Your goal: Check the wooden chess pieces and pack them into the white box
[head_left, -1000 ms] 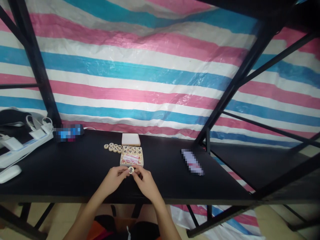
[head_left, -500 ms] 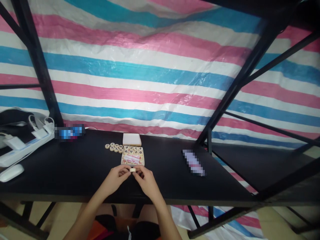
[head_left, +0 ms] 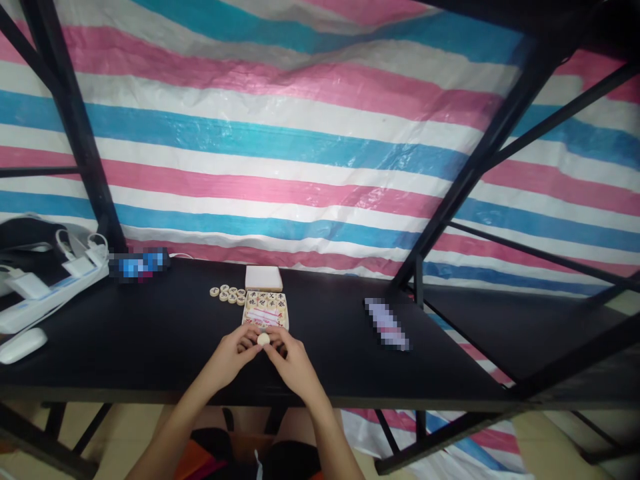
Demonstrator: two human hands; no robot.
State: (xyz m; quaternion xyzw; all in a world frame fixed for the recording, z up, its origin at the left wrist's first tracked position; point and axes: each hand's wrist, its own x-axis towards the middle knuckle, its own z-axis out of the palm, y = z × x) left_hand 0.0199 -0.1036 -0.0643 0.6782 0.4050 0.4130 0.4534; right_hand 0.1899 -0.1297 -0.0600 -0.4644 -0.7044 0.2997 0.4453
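Here it is, 1 round game piece (head_left: 263,340) at 6 o'clock of the open box (head_left: 244,313), left hand (head_left: 235,349) and right hand (head_left: 290,350) pinching its edge at 9 and 3, blank face towards us, probably light, hard, slightly slick, best gripped by the rim, its round face showing no long axis

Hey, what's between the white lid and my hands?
In the head view, the open box of round pieces lies between the white lid and your left hand and right hand.
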